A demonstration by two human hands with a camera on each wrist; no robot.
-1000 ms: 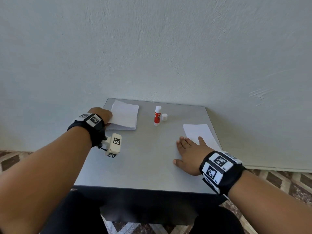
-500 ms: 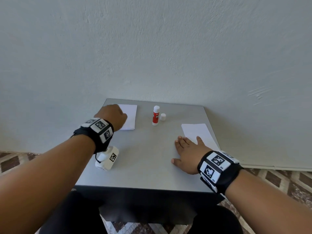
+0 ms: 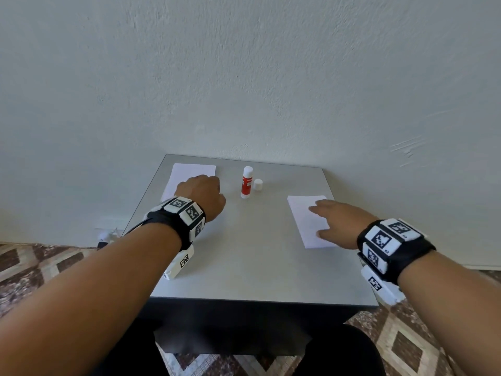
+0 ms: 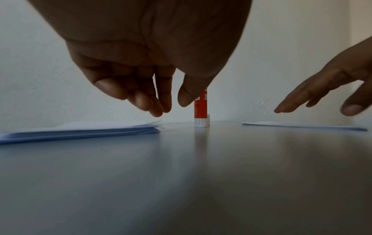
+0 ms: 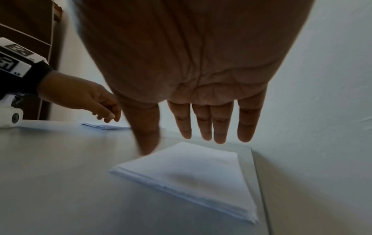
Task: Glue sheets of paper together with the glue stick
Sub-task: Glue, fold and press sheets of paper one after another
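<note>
Left hand (image 3: 202,195) loosely curled, empty, above white paper stack (image 3: 189,175) on grey tabletop (image 3: 244,253). Upright red-and-white glue stick (image 3: 246,185), uncapped, small white cap (image 3: 258,184) just beside. Right hand (image 3: 336,223) spread flat over second white paper stack (image 3: 303,213).

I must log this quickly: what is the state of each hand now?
Left hand: fingers loosely curled, holding nothing, above the left paper stack.
Right hand: open, fingers straight, holding nothing.
</note>
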